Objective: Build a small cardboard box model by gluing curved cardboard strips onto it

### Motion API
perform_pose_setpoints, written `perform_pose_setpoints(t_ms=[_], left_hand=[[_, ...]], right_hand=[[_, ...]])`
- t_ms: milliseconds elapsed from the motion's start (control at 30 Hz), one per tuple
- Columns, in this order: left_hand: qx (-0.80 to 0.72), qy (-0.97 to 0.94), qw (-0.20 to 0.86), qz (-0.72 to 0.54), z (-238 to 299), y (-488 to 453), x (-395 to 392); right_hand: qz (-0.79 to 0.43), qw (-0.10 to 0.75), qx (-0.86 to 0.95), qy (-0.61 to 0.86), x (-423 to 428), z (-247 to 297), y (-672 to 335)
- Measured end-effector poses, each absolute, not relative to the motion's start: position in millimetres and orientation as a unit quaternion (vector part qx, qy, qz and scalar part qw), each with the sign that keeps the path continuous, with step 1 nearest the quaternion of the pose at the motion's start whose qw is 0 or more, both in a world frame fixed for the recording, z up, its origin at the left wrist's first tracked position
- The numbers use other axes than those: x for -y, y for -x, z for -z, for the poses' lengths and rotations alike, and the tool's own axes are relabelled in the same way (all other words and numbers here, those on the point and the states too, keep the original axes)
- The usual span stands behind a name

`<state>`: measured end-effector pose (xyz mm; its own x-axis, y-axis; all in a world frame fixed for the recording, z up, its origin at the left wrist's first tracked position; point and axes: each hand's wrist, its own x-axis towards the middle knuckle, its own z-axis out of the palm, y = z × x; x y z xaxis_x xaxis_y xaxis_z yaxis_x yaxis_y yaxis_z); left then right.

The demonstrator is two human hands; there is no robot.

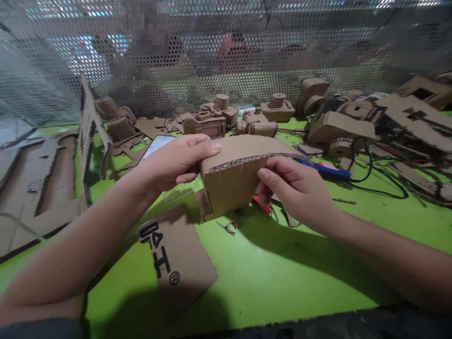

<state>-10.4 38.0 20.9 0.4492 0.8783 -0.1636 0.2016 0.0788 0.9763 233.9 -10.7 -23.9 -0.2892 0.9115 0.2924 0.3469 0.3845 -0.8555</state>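
A cardboard box (231, 188) with a bent cardboard strip (249, 145) over its top stands just above the green table. My left hand (181, 157) grips its upper left corner, thumb on top and fingers curled behind. On the right side, my right hand (294, 188) pinches the box's edge below the overhanging strip, with its thumb on the front panel. The strip's right end sticks out past the box. A flat cardboard piece (190, 259) with black print lies in front, left of the middle. Small scraps (229, 228) lie under the box.
Behind, cardboard camera shapes (205, 125) stand along a perforated metal screen (197, 70). A blue-handled tool (328, 170) with a black cable lies at right. A phone (158, 142) is behind my left hand; cut cardboard sheets (21, 188) fill the left side.
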Motion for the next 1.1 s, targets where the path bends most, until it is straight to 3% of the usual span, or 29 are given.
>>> perform_pose_setpoints(t_ms=[200, 267, 467, 533, 633, 767, 867, 1100], left_hand=[[-0.447, -0.611, 0.587, -0.288, -19.3, 9.7, -37.9], [-0.448, -0.611, 0.583, -0.293, -19.0, 8.8, -37.3], [-0.422, -0.644, 0.557, -0.312, -13.2, 8.7, -34.9], [-0.413, -0.653, 0.544, -0.328, -6.8, 10.5, -33.4], [-0.407, -0.686, 0.466, -0.383, 8.3, 16.3, -31.6], [-0.326, -0.796, 0.210, -0.464, 37.4, 26.1, -38.5], [-0.208, -0.839, 0.081, -0.496, 61.7, 27.7, -51.0], [-0.148, -0.835, 0.134, -0.514, 90.2, 18.2, -62.6]], right_hand=[[0.012, 0.415, 0.835, 0.361, 10.5, 1.9, -255.9], [0.070, 0.401, 0.854, 0.324, 4.2, -10.4, -262.1], [-0.039, 0.140, 0.936, 0.320, -38.9, -41.2, -253.4], [-0.047, 0.094, 0.943, 0.317, -51.4, -44.2, -246.2], [-0.024, 0.086, 0.949, 0.303, -61.0, -43.2, -241.1], [-0.007, 0.076, 0.956, 0.284, -60.6, -41.2, -244.0], [-0.007, 0.094, 0.958, 0.270, -56.8, -43.1, -245.7], [-0.039, 0.119, 0.961, 0.248, -51.9, -46.6, -248.5]])
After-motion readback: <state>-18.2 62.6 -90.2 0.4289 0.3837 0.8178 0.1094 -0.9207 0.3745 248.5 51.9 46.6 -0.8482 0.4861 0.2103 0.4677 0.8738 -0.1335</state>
